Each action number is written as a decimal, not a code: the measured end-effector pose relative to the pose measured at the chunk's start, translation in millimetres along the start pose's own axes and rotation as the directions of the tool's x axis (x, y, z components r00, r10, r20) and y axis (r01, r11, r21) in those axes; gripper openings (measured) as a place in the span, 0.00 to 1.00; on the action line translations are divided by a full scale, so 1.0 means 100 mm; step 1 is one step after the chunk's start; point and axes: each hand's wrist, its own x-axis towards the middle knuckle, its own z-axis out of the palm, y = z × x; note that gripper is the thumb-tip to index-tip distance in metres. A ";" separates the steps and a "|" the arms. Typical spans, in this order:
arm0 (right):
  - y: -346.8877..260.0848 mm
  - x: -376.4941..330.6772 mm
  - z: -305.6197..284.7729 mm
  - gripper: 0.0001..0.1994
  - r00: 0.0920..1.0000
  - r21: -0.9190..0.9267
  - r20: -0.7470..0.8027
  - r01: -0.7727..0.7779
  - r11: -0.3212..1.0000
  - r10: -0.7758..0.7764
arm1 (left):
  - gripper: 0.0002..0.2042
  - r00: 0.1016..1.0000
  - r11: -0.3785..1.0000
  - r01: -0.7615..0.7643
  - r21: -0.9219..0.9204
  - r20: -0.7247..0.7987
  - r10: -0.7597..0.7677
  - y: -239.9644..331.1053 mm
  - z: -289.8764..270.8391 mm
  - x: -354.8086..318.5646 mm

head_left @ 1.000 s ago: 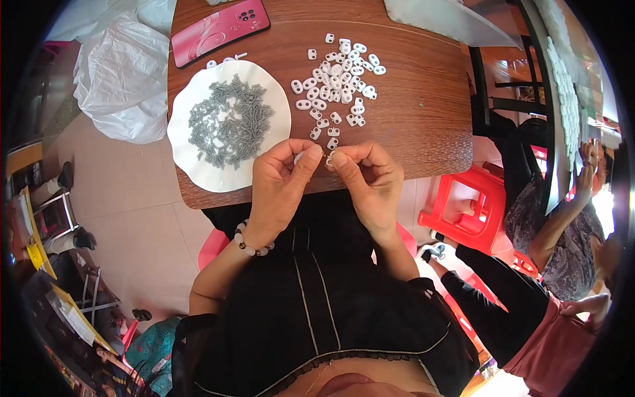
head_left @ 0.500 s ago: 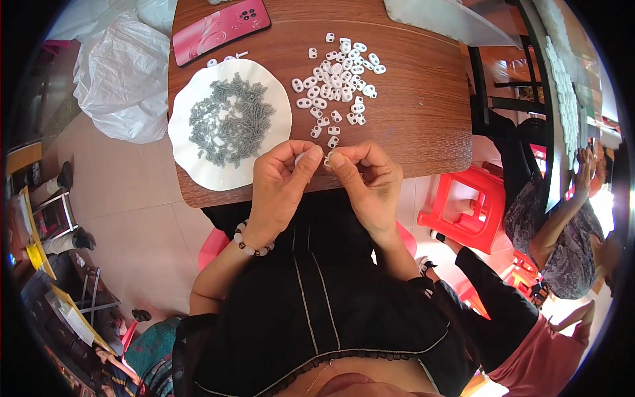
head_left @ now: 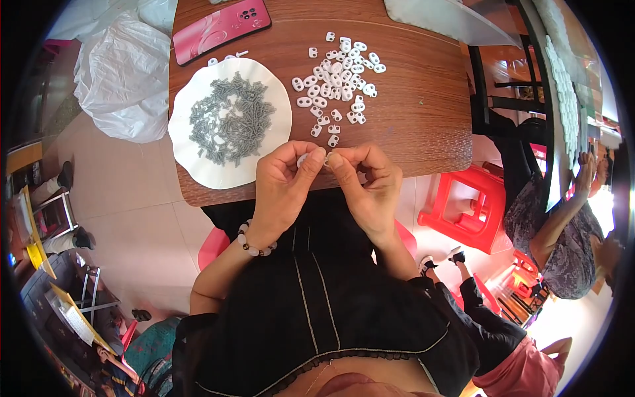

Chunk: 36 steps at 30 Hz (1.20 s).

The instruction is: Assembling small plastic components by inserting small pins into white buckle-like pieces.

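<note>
My left hand (head_left: 284, 185) and my right hand (head_left: 368, 188) meet at the table's near edge, both with thumb and forefinger pinched. A small white plastic piece (head_left: 327, 159) shows between the fingertips, mostly covered; its exact shape is hidden. Another bit of white shows inside my left fingers. Just beyond my hands lies a loose heap of white oval plastic cord locks (head_left: 336, 79) with holes through them. Left of my hands, a wavy-rimmed white plate (head_left: 278, 109) carries many small grey coil-like springs (head_left: 248, 122) and some small white parts.
A pink phone (head_left: 221, 32) lies at the table's far left, with a few white parts below it. White plastic bags (head_left: 122, 79) stand left of the wooden table (head_left: 423, 99). At right are a red stool (head_left: 463, 208) and other people, one in a patterned top (head_left: 562, 245).
My fingertips have drawn slightly closer over the small white piece, and my left hand has shifted a little to the right. At lower right, a person in a reddish top has moved.
</note>
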 end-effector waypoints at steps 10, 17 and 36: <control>-0.01 0.03 -0.23 0.07 0.996 -0.083 0.014 0.085 0.993 -0.084 | 0.11 0.993 0.992 0.117 -0.048 0.040 -0.115 0.06 0.06 0.07; 0.07 0.10 -0.18 0.08 0.921 -0.232 0.046 0.386 0.893 -0.387 | 0.09 0.993 0.980 0.122 -0.155 0.029 -0.119 -0.05 0.06 0.10; 0.09 0.17 -0.30 0.07 0.897 -0.307 0.024 0.426 0.851 -0.441 | 0.09 0.994 0.984 0.100 -0.149 -0.037 -0.107 -0.13 0.21 0.17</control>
